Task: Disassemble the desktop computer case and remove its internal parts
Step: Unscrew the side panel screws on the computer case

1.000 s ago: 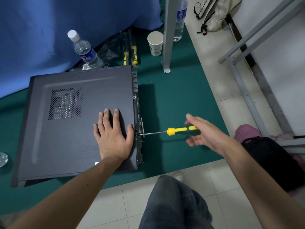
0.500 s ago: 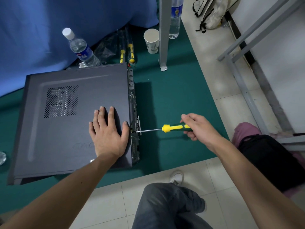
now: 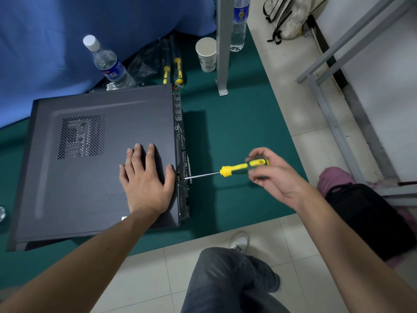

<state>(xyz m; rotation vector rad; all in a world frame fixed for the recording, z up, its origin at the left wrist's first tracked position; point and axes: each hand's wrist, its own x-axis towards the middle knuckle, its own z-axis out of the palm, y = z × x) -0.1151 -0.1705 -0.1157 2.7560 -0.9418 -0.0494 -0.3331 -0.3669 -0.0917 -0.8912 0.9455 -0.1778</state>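
Observation:
A dark grey desktop computer case [image 3: 90, 136] lies on its side on a green mat [image 3: 237, 132], its side panel with a vent grille facing up. My left hand [image 3: 144, 179] rests flat on the panel near the case's right edge, thumb at the rim. My right hand [image 3: 273, 175] pinches the handle of a yellow and green screwdriver [image 3: 237, 169]. The screwdriver lies level, and its tip touches the rear panel [image 3: 184, 175] of the case beside my left thumb.
A water bottle [image 3: 108, 64] stands behind the case, with two more screwdrivers [image 3: 172, 71] in plastic, a paper cup [image 3: 206, 54] and a second bottle [image 3: 238, 23]. A grey metal post [image 3: 223, 46] stands on the mat. A dark bag [image 3: 365, 213] lies at right.
My right hand has shifted its fingers round the screwdriver handle, from loose, to a closed grip, to a fingertip pinch. My left hand stays on the panel.

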